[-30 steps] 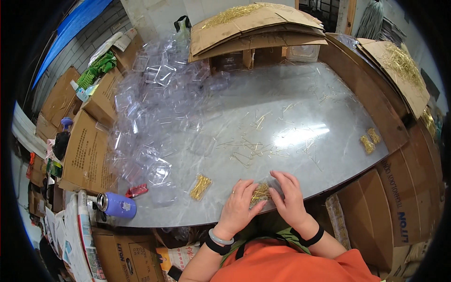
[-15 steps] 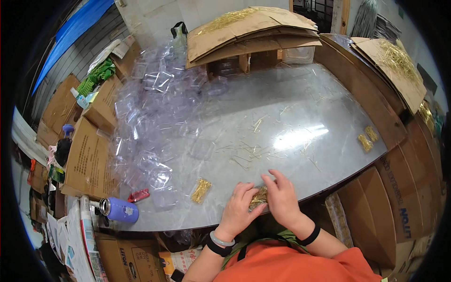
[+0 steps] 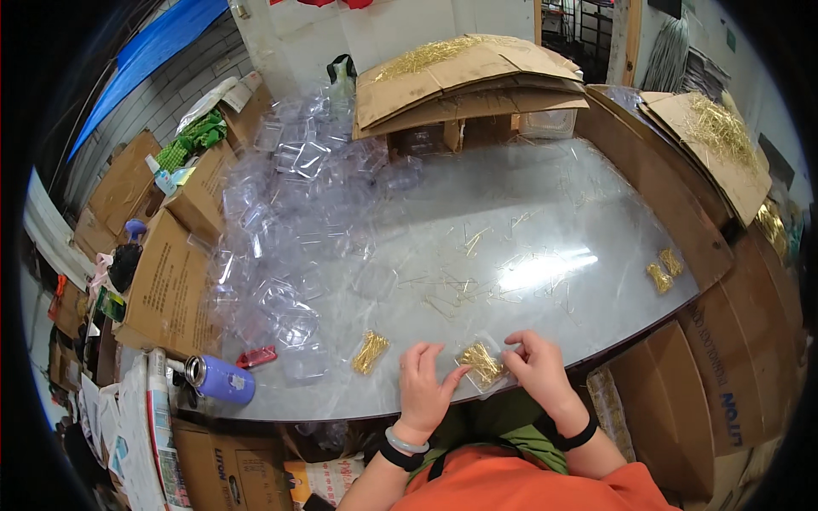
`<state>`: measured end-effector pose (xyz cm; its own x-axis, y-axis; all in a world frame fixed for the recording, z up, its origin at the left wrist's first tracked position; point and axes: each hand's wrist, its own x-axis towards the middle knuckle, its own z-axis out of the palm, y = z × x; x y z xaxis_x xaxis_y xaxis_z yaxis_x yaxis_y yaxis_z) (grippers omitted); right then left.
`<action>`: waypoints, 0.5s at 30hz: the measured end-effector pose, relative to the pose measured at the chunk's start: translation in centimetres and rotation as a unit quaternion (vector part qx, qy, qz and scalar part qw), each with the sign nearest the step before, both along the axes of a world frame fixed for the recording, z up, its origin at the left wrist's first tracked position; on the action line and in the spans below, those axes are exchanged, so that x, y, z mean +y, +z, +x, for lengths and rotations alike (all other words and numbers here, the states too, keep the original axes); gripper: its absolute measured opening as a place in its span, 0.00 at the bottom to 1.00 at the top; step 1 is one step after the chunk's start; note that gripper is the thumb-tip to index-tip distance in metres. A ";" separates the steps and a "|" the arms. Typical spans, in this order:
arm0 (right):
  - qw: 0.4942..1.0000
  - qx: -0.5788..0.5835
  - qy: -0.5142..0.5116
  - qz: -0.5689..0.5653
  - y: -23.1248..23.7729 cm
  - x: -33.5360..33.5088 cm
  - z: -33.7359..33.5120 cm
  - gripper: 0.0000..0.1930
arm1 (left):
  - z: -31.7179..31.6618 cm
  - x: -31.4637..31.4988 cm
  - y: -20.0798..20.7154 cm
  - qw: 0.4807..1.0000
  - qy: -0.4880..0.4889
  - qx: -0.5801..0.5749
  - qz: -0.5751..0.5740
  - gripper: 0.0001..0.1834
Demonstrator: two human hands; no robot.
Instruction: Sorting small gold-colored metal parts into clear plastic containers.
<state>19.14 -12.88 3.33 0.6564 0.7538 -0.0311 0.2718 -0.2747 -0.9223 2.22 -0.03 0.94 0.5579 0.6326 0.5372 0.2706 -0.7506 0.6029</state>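
Note:
A small clear plastic box (image 3: 494, 385) filled with thin gold wire pins (image 3: 481, 364) sits at the table's near edge, between my hands. My left hand (image 3: 426, 387) is on its left, fingers spread, the thumb tip at the box's edge. On the other side my right hand (image 3: 545, 375) has its fingers bent but apart from the thumb, close to the box's right edge. Neither hand is wrapped round anything. Farther left lies another filled box of gold pins (image 3: 370, 353). Two gold bundles (image 3: 659, 278) rest at the table's right edge.
Many clear plastic boxes (image 3: 298, 213) are heaped on the table's left side. Loose gold pins (image 3: 464, 289) lie scattered mid-table. A purple bottle (image 3: 223, 381) and a red tool (image 3: 256, 357) are at the near left. Cardboard sheets (image 3: 460, 81) stand at the back, bearing more pins.
My hands have drawn apart from around the gold pins, leaving the filled clear box uncovered between them. The whole view has shifted slightly, with the table appearing lower.

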 end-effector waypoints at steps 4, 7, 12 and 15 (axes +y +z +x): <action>0.998 0.051 -0.040 0.024 -0.7 -1.0 -1.6 0.09 | -0.8 -0.7 -0.5 0.998 -0.038 0.041 0.006 0.28; 0.991 0.125 -0.026 0.030 -1.3 -1.2 -3.2 0.08 | -0.8 -2.2 -0.5 0.997 -0.042 0.058 0.002 0.31; 0.998 -0.010 -0.022 0.052 -1.2 -1.1 -4.1 0.08 | -0.3 -1.6 -0.3 0.994 -0.073 0.072 0.027 0.35; 0.989 -0.135 -0.054 0.028 -0.4 -0.3 -2.0 0.09 | -0.5 -1.2 -0.1 0.993 -0.083 0.083 0.028 0.36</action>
